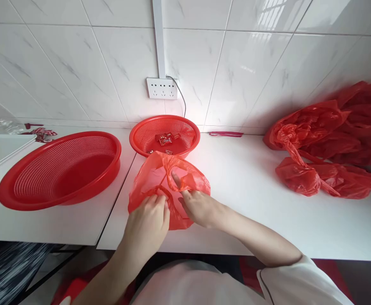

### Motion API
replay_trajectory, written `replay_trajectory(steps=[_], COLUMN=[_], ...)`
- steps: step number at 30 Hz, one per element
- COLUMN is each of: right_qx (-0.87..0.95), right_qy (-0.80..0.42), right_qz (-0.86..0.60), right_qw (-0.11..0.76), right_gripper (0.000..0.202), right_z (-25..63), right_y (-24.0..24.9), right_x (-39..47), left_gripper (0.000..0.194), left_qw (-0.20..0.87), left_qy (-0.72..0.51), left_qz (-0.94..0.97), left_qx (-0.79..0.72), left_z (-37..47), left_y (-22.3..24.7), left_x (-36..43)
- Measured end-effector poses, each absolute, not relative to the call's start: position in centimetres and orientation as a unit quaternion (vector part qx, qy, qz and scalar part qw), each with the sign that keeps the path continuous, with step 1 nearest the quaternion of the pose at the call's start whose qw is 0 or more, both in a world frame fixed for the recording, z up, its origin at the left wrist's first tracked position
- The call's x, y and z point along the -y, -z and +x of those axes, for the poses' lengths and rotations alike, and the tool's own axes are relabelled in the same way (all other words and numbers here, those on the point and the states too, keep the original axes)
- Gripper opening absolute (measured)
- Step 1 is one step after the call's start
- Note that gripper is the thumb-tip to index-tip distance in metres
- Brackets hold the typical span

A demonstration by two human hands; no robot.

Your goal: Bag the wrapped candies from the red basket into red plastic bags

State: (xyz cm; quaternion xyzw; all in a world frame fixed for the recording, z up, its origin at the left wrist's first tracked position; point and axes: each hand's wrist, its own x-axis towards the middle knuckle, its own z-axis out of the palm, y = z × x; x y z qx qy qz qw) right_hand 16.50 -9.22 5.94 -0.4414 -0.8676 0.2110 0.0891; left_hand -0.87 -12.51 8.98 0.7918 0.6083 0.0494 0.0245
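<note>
A red plastic bag [147, 178] sits on the white table just in front of me, puffed out around its contents, which I cannot make out. My left hand [149, 218] has its fingers curled over a gathered edge of the bag. On the other side, my right hand [199, 206] grips the twisted bag handle, with one finger reaching through the loop. Right behind the bag stands a small red basket [188, 132] holding several wrapped sweets [165, 138] in red and brown wrappers.
A larger red plastic basket [77, 173] stands to the left. Filled red bags [312, 127] are heaped at the right, with a smaller knotted bag [298, 176] before them. A socket strip [162, 88] with a grey cable is on the tiled wall. A white tray [5, 150] lies far left.
</note>
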Motion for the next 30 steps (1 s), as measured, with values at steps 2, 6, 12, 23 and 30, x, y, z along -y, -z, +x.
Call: replay_trajectory(steps=[2,6,12,23,30], right_qx=[0.859,0.837,0.812,0.781,0.846], right_qy=[-0.218,-0.219,-0.236,-0.457,-0.238], right_qz=[-0.450,-0.486,-0.502,-0.297,-0.423], right_qw=[0.113,0.124,0.183,0.306,0.220], right_gripper=[0.054,0.071,0.065,0.005,0.024], right_z=[16.5,16.9,17.7,17.5,16.6], right_y=[-6.4,-7.3,-7.0,-7.8,-4.9], right_x=[9.3,9.5,8.4,7.0,3.2], left_gripper=[0.025,0.025,0.021,0.035,0.031], left_qw=[-0.018,-0.096,-0.104,-0.024,-0.040], left_qy=[-0.084,-0.164,-0.285,-0.129,-0.075], left_qz=[0.793,0.799,0.834,0.852,0.762], left_qx=[-0.603,-0.570,-0.461,-0.507,-0.642], left_z=[-0.2,0.4,0.6,5.2,0.8], left_y=[-8.4,-8.7,-9.5,-5.7,-6.1], left_x=[11.9,11.0,12.3,12.3,6.1])
